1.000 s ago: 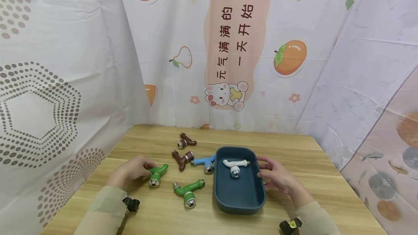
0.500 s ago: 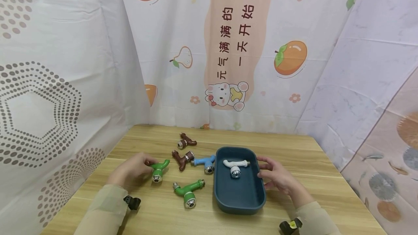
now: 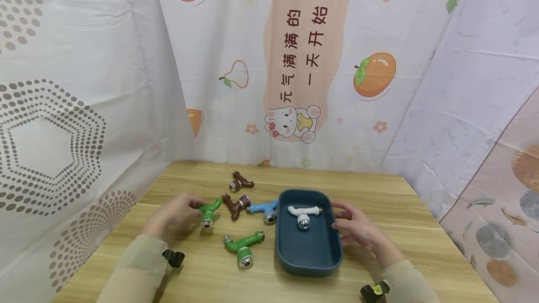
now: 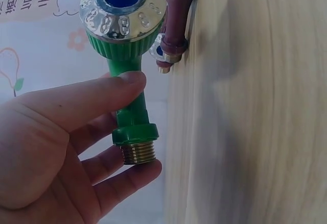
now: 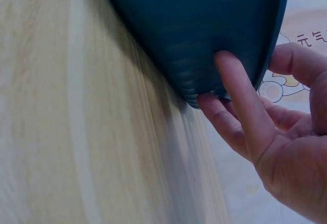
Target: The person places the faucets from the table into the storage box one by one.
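My left hand (image 3: 180, 212) pinches a green faucet (image 3: 208, 209) at the left of the table. In the left wrist view the thumb lies across its green body (image 4: 127, 63), with the brass thread pointing down past the fingers and the chrome ring at the top. At the right, my right hand (image 3: 358, 227) holds the side of a dark blue tray (image 3: 309, 265). Its thumb reaches over the rim while other fingers (image 5: 235, 76) lie against the outer wall. A white faucet (image 3: 303, 216) lies inside the tray.
A second green faucet (image 3: 243, 248) lies in front, between the left hand and the tray. Close to the tray's left wall is a blue faucet (image 3: 265, 210). Two brown faucets (image 3: 235, 205) lie farther back. A printed curtain (image 3: 236, 120) hangs behind the wooden table.
My left hand has moved back and to the right with the green faucet, toward the nearer brown one. My right hand and the tray stay in place.
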{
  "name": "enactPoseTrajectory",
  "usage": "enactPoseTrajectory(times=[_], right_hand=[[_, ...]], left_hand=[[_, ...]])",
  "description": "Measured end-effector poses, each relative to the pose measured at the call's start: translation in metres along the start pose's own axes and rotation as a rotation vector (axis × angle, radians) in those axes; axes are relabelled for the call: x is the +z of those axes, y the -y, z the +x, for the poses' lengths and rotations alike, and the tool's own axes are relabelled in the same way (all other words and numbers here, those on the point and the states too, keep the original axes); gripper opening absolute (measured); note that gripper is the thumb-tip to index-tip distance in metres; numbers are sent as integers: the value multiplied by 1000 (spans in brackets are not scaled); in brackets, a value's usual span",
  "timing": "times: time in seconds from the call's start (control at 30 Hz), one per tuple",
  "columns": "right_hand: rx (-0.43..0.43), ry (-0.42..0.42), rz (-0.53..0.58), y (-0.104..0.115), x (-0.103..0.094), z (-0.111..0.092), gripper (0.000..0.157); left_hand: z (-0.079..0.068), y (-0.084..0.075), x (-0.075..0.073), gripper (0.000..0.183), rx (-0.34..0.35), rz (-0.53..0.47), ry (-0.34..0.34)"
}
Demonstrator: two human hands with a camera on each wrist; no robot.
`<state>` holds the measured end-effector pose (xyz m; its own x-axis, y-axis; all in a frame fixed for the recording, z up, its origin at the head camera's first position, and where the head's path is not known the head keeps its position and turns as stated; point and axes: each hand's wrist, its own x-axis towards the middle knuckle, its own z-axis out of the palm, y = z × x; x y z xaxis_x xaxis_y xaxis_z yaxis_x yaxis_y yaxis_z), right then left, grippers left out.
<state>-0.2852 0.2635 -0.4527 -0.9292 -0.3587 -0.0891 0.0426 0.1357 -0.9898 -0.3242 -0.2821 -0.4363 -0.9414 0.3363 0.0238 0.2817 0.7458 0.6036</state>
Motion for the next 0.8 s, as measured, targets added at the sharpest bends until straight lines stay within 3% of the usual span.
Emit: enactPoseTrajectory(times=[0.37, 0.8], right_hand=[[5, -17, -19, -1, -1, 1, 71], [-7, -3, -4, -1, -1, 1, 72]], left_hand=[[16, -7, 0, 30, 117, 32, -18], [24, -24, 2, 27, 119, 27, -24]])
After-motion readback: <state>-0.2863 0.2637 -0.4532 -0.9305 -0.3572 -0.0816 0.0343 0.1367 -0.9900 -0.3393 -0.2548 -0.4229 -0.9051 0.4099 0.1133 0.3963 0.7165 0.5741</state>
